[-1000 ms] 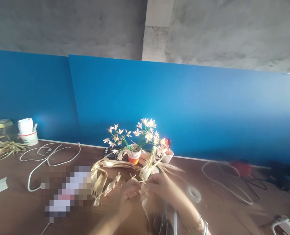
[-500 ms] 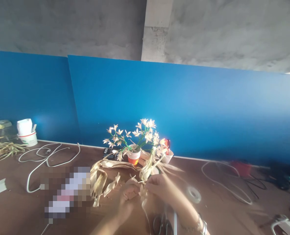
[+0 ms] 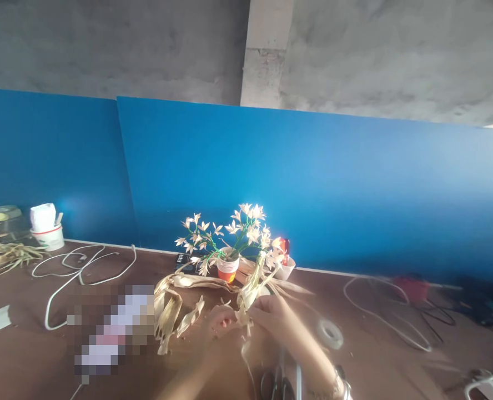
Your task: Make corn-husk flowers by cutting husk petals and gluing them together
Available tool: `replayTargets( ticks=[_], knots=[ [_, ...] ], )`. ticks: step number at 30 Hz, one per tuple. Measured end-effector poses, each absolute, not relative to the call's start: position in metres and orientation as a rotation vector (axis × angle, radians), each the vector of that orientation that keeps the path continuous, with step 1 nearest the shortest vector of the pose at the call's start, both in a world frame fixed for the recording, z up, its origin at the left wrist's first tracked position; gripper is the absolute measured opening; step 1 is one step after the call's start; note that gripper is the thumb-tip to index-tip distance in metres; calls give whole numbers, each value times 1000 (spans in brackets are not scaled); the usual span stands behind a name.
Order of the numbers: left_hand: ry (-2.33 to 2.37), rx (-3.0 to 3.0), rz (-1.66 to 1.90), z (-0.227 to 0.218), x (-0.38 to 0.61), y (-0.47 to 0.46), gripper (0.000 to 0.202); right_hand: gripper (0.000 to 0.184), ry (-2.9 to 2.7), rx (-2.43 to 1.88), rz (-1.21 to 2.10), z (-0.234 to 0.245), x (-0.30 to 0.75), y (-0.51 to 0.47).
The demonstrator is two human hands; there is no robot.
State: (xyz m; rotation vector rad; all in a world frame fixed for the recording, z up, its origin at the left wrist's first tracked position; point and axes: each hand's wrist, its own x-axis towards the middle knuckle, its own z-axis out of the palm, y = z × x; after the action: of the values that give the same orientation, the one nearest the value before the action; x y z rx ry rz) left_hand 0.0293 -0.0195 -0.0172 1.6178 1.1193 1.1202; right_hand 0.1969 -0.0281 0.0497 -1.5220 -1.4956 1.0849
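Just in front of the flowers, my left hand point(image 3: 221, 323) and my right hand point(image 3: 268, 312) meet with fingers pinched on a small strip of dried corn husk point(image 3: 243, 318). Blur hides how my left fingertips sit on it. Behind them, a larger husk bundle point(image 3: 250, 289) lies on the table. An orange and white paper cup point(image 3: 227, 269) holds green-stemmed pale husk flowers point(image 3: 252, 228). Curled husk leaves point(image 3: 169, 311) lie left of my hands. A thin pale strand point(image 3: 248, 361) hangs below the husk strip.
On the brown table point(image 3: 180, 378), a tape roll point(image 3: 330, 333) lies to the right and scissors point(image 3: 277, 383) lie near the front edge. White cables point(image 3: 80, 269) coil at left, near a white tub point(image 3: 49, 238) and more husks point(image 3: 9, 258). A blue partition point(image 3: 313, 183) stands behind.
My left hand has turned and shifted slightly left, while my right fingers have moved up a little with the husk strip. The cup of flowers stays put.
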Motion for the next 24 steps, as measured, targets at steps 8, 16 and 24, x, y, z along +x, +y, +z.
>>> replayTargets(
  ticks=[8, 16, 24],
  knots=[
    [1120, 1651, 1241, -23, 29, -17, 14, 15, -1506, -1512, 979, 36, 186, -24],
    [1120, 1579, 1244, -24, 27, -13, 22, 18, -1846, -1402, 616, 39, 187, -33],
    [1191, 1595, 1192, -21, 28, -16, 10, 12, -1828, -1515, 565, 32, 183, -25]
  ],
)
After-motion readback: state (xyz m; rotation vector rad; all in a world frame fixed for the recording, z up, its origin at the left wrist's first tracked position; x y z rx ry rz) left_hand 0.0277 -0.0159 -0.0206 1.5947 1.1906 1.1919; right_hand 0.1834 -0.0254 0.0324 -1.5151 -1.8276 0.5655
